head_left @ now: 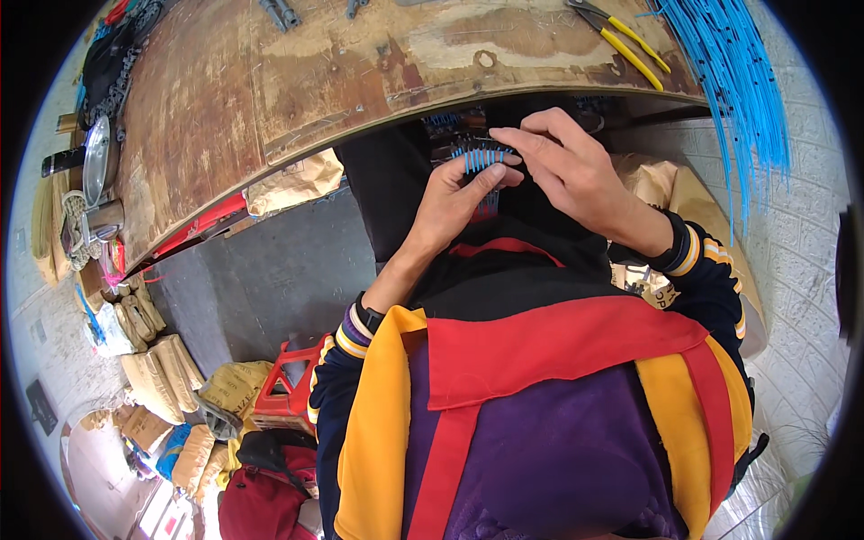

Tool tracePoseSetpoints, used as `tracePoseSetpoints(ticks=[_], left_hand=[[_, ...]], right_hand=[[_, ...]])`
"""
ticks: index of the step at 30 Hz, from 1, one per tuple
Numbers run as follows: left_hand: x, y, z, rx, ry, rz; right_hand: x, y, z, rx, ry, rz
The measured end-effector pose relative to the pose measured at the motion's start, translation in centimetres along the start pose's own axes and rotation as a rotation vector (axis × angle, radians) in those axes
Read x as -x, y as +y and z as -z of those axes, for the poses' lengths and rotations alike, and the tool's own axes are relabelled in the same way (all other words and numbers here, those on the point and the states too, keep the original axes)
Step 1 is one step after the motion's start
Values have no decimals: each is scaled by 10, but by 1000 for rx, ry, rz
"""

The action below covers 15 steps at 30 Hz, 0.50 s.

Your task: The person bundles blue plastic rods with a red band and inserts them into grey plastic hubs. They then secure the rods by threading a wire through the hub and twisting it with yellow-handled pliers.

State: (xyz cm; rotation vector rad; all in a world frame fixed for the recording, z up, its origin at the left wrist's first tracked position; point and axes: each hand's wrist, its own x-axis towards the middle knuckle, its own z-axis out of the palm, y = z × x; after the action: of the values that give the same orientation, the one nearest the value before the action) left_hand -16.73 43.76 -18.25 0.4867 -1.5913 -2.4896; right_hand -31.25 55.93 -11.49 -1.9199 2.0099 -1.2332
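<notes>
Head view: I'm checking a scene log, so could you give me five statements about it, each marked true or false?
1. Thin blue strands show at the left hand's fingers. True.
2. The right hand lies flat on the wooden tabletop. False: it is raised beside the left hand, fingers bent.
3. The yellow-handled pliers are in the left hand. False: they lie on the tabletop.
4. A blue bundle hangs down at the tabletop's right end. True.
5. The red stool is on the person's right. False: it is on the left.
</notes>
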Motion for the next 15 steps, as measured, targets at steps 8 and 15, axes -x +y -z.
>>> tracePoseSetpoints(ticks=[8,15], left_hand=[[0,1,3,-47,-36,12],[1,5,3,39,-97,74]], right_hand=[[0,1,-1,1,9,-7],[-2,11,-2,14,14,21]])
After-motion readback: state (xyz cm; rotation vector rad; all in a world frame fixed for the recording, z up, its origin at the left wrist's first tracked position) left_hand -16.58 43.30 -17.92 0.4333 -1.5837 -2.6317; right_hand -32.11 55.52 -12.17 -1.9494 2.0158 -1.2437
